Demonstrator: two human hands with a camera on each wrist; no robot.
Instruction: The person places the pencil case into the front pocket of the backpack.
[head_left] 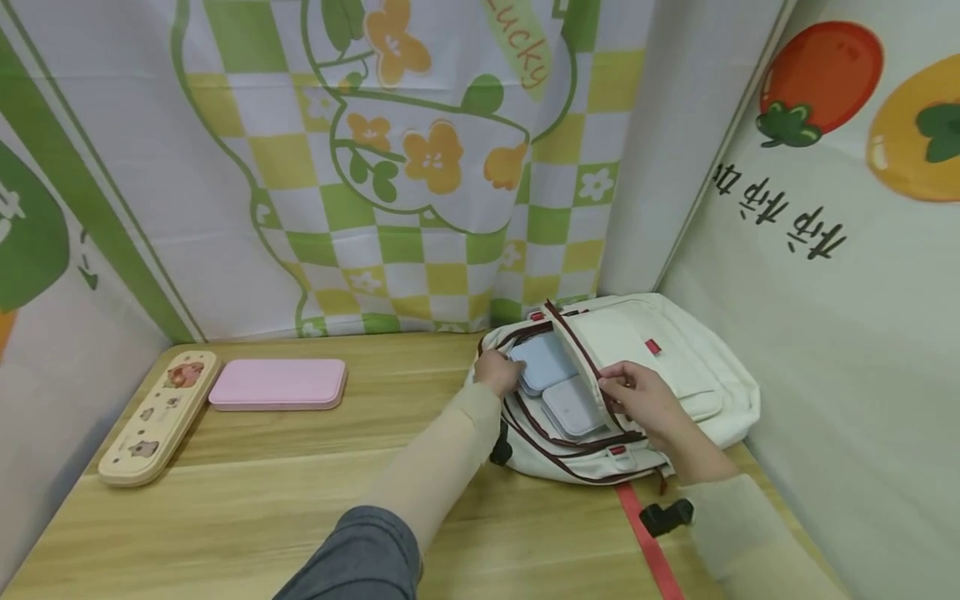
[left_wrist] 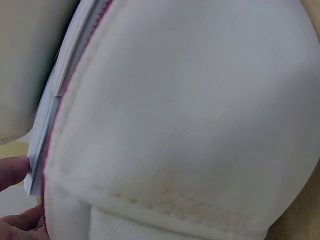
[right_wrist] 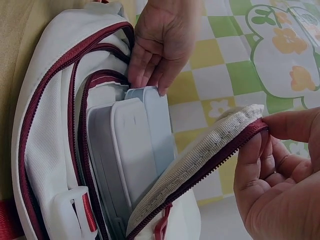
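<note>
A white backpack [head_left: 697, 350] with dark red zips lies on the wooden table, one pocket unzipped. Inside that pocket are a flat light blue case [head_left: 546, 364] and a whitish-grey case [head_left: 573, 407], side by side. My left hand [head_left: 498, 372] is at the pocket's far left edge. Its thumb and fingers pinch the end of the blue case, the fingertips partly hidden by the case and the pocket lip. With thumb and fingers, my right hand [right_wrist: 282, 170] pinches the zipped edge of the pocket flap [right_wrist: 210, 165] and holds it raised away from the cases.
On the table's left lie a pink flat case [head_left: 277, 383] and a cream pencil case [head_left: 161, 417] with cartoon prints. A red strap [head_left: 648, 542] runs from the bag toward the front. Printed cloth [head_left: 420, 275] hangs behind, and a white wall [head_left: 847, 333] stands right of the bag.
</note>
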